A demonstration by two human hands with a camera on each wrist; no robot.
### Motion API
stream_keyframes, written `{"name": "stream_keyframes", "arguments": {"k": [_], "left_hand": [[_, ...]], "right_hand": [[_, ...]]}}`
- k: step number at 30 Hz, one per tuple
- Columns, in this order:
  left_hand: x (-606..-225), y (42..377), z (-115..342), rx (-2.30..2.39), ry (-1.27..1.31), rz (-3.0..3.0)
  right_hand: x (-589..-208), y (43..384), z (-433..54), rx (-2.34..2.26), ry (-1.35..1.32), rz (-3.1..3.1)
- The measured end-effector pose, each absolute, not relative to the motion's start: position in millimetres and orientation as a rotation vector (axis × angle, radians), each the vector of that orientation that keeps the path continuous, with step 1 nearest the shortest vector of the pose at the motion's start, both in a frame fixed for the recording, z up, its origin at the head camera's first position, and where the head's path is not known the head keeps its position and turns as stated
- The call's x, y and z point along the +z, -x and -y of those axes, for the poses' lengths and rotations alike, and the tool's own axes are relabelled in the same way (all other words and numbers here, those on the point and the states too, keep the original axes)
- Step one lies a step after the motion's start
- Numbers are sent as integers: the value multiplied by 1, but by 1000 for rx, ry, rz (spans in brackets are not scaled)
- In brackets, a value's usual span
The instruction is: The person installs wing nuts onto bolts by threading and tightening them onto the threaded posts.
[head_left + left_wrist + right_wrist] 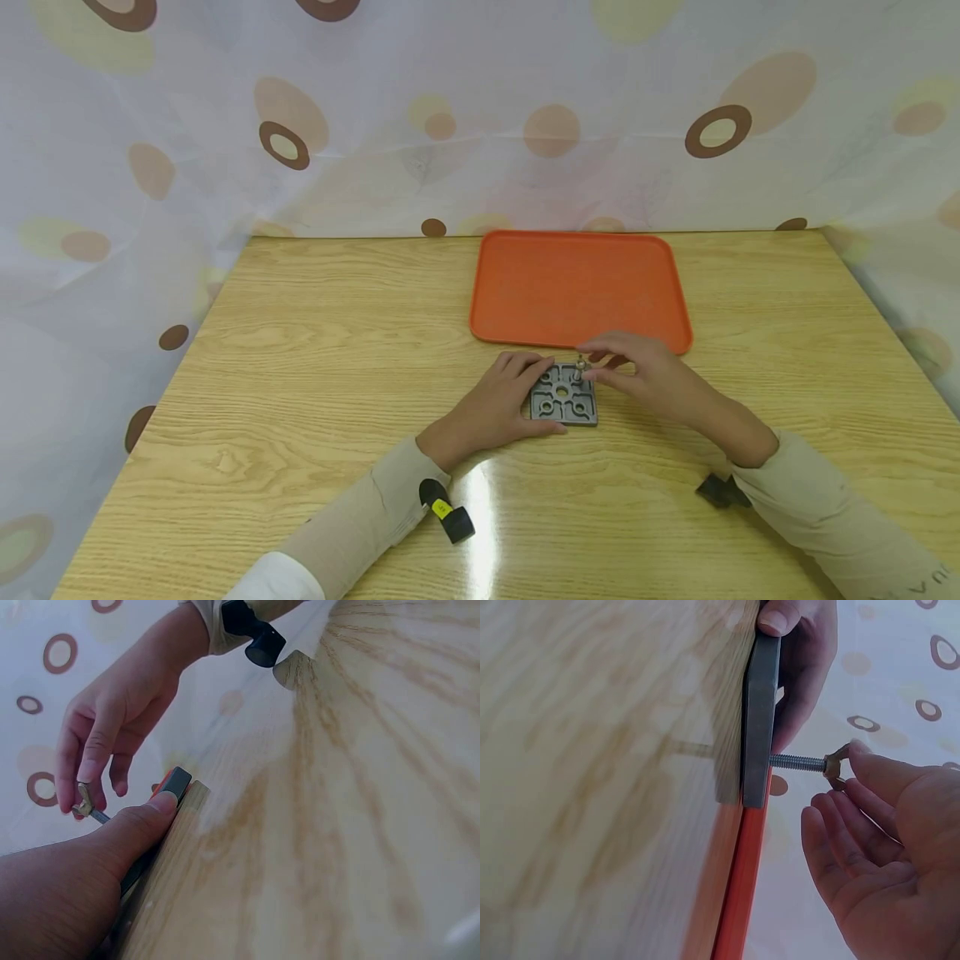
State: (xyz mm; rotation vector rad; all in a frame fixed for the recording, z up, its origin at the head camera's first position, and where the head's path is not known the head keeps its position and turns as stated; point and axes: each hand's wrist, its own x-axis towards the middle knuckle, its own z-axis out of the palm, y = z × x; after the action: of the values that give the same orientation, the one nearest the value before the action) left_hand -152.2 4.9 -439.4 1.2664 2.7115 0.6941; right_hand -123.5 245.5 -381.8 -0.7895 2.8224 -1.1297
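A square grey metal plate (562, 416) with ribs, a centre hole and round bosses at its corners lies on the wooden table. My left hand (495, 408) grips it from the left, thumb along the near edge and fingers at the far edge. From the far right corner of the plate a threaded bolt (799, 762) stands up. A brass-coloured wing nut (832, 766) sits at the bolt's top end. My right hand (660, 379) pinches that wing nut between thumb and fingertips, its other fingers loosely bent.
An orange tray (577, 287) lies just behind the plate, near the table's back edge. Patterned white cloth (480, 108) hangs behind and beside the table (337, 333). Each forearm wears a beige sleeve with a black wrist camera (452, 517).
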Motion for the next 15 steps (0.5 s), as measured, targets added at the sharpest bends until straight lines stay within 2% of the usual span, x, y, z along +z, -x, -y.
{"name": "stream_keyframes", "arguments": {"k": [15], "left_hand": [[-439,152,-4,699,-1257,-2702]], "right_hand": [[-385,123,-251,-1110,842,-2928]]}}
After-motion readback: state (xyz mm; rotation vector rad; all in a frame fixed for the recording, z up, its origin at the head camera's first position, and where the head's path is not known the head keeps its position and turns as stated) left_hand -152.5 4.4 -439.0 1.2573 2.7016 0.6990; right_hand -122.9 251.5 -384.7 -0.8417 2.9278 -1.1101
